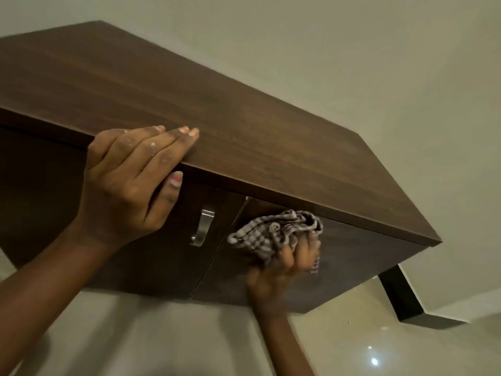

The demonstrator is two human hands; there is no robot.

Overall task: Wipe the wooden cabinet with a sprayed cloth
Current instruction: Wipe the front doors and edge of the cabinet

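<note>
- Wooden cabinet (244, 126): low unit in dark brown wood-grain laminate, seen from above and at a tilt. The flat top slab overhangs the front slightly. It stands on the floor against a pale wall.
- Cabinet front: two doors, darker than the top, meeting at a thin vertical seam near the middle. The left door (151, 240) carries a brushed-metal handle (202, 227) close to the seam; the right door (352, 256) shows no handle from where I stand.
- Cloth (273, 234): grey and white checked, bunched and crumpled, lying against the upper part of the right door, just under the overhang of the top and just beside the seam.
- Right hand (290, 263): fingers curled tight around the bunched cloth, clamped on it and pressing it against the door face. The hand and forearm are somewhat blurred.
- Left hand (130, 180): clamped on the front edge of the cabinet top, four fingers laid flat and close together on the top surface, thumb tucked under the overhang against the left door. Pale flecks show on the knuckles and nails.
- Floor (162, 335): pale glossy tile, with bright light reflections at lower right.
- Skirting (401, 297): dark band along the wall base to the right of the cabinet.
</note>
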